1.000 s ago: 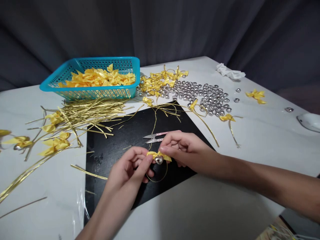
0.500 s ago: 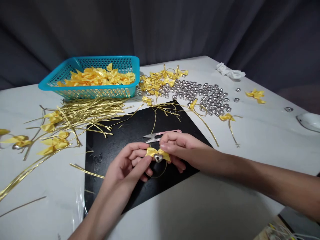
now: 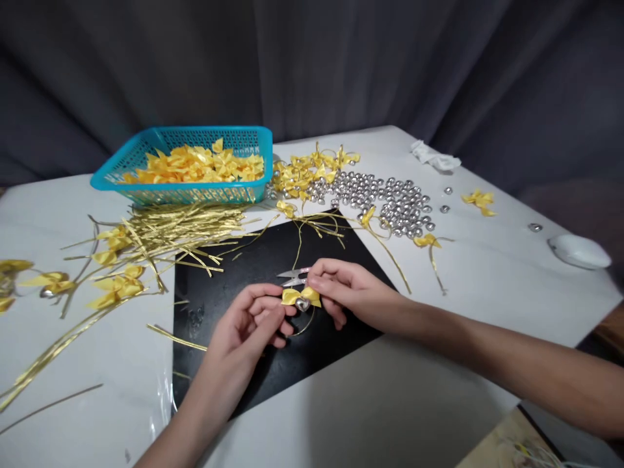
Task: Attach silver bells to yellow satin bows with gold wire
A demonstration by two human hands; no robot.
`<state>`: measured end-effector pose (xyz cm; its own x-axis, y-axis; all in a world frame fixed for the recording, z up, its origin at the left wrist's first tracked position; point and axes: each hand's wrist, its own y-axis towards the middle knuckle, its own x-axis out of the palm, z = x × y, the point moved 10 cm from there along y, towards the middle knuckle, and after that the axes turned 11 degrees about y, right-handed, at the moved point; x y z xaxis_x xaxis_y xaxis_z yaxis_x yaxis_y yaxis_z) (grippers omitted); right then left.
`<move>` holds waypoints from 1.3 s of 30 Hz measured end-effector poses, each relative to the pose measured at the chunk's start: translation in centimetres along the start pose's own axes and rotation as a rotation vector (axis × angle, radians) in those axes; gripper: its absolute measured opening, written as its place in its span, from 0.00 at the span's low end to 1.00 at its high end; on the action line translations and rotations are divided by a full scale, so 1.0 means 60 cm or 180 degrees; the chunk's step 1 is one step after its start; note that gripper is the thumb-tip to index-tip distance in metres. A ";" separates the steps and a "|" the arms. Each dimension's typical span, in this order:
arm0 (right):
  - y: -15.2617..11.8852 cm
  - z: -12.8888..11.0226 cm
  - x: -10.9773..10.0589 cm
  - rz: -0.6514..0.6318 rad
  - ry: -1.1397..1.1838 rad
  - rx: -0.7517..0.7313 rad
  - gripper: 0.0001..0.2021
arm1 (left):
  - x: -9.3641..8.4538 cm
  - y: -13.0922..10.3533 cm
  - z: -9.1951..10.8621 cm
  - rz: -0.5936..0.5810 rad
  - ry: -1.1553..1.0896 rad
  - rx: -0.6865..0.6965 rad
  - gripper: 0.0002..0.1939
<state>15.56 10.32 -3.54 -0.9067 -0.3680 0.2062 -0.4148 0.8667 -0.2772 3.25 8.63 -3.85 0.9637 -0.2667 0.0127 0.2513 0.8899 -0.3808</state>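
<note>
A yellow ribbon bow (image 3: 291, 296) with a silver heart-shaped bell (image 3: 303, 304) at its centre is held above the black mat (image 3: 273, 247). My left hand (image 3: 258, 318) has its thumb and index finger closed at the bow's left end. At the right end, my right hand (image 3: 338, 286) pinches the bow from above. A thin gold cord hangs in a loop below the bell. Thread snips (image 3: 291, 278) lie on the mat just behind the bow, their handle covered by my right hand.
A blue basket (image 3: 180, 186) full of yellow bows stands at the back left. Gold cords (image 3: 180, 227) are heaped before it. Silver bells (image 3: 370, 192) lie in a pile behind the mat, beside finished bows (image 3: 302, 175). A white dish (image 3: 578, 252) sits at the right edge.
The view has tilted and turned slightly, so the table sits lower in it. Both hands keep their hold on the bow, which looks a little more level and spread.
</note>
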 end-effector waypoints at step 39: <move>0.034 -0.025 0.029 -0.0624 -0.0208 0.0124 0.22 | -0.027 -0.004 0.032 0.0729 0.0023 0.0498 0.21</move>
<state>13.25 11.93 -2.34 -0.8109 -0.5504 0.1990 -0.5852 0.7631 -0.2742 1.81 9.58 -2.00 0.9965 -0.0539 -0.0640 0.0382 0.9735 -0.2255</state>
